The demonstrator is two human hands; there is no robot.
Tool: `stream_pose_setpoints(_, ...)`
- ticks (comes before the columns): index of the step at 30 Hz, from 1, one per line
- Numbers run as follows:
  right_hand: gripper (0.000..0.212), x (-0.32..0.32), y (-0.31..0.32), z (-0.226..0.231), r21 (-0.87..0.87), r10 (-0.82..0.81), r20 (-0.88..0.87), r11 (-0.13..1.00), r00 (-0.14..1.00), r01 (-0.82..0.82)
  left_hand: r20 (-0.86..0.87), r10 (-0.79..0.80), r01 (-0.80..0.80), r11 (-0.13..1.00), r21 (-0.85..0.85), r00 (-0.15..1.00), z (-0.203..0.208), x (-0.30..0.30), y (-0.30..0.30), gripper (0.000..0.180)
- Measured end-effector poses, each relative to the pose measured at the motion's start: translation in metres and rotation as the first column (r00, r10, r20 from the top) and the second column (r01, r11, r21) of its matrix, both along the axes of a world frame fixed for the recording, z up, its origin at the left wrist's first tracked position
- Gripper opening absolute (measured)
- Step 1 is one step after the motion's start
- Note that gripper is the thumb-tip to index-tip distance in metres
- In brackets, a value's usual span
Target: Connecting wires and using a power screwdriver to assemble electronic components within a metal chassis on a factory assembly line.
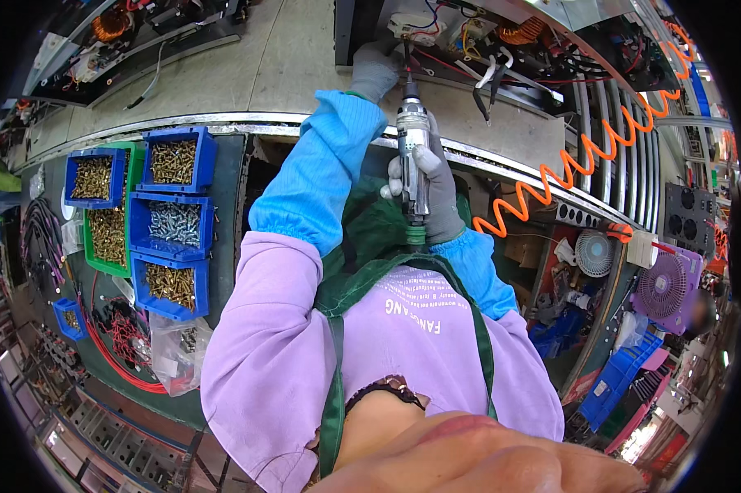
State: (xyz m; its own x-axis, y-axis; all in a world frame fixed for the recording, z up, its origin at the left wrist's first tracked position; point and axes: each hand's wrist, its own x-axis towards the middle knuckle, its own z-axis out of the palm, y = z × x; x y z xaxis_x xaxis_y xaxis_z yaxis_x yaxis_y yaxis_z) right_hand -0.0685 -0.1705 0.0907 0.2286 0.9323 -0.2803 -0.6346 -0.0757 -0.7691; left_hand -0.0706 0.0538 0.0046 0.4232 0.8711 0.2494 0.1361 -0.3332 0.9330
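My right hand (433,177), in a grey glove, is wrapped round a silver power screwdriver (413,135) with a green end. The tool's long bit points away from me into an open metal chassis (350,37) at the top. Beside the bit is my left hand (375,71), also gloved, at the chassis's near side. Its fingers look drawn together, but what they grip is hidden. Just beyond the bit sits a white component (411,26) with blue and red wires. A copper-coloured coil (522,31) and a pair of black-and-white leads (492,78) lie to its right.
On the left, blue bins (173,232) and a green bin (108,267) hold many screws. Another chassis (132,49) stands at the upper left. An orange coiled hose (588,156) crosses on the right. Beyond are a purple fan (662,283) and a white fan (594,253).
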Motion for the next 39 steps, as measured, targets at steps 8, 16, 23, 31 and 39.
stream_pose_setpoints(8,0.072,0.003,-0.002,0.004,-0.003,-0.004,0.038,1.0,0.999,0.004,-0.071,0.076,-0.074,0.997,0.037,0.995,0.002,0.001,-0.003,0.034)
stream_pose_setpoints(16,0.072,0.005,-0.002,0.002,-0.006,-0.013,0.043,1.0,0.999,0.014,-0.053,0.092,-0.09,0.995,0.038,0.994,0.008,0.0,-0.007,0.034)
stream_pose_setpoints(23,0.077,0.004,-0.004,0.01,-0.052,-0.01,0.071,0.999,0.997,0.013,0.016,0.1,-0.1,0.995,0.019,0.995,0.005,0.002,-0.009,0.031)
stream_pose_setpoints(31,0.095,0.033,-0.065,0.024,-0.067,0.126,0.107,0.991,0.986,-0.119,-0.252,0.222,-0.011,0.77,0.638,0.942,0.015,0.0,-0.044,0.017)
stream_pose_setpoints(39,0.096,0.048,-0.077,0.013,-0.049,0.018,0.07,0.999,0.997,-0.015,-0.092,0.263,-0.24,0.948,0.208,0.96,0.014,0.025,-0.048,0.021)
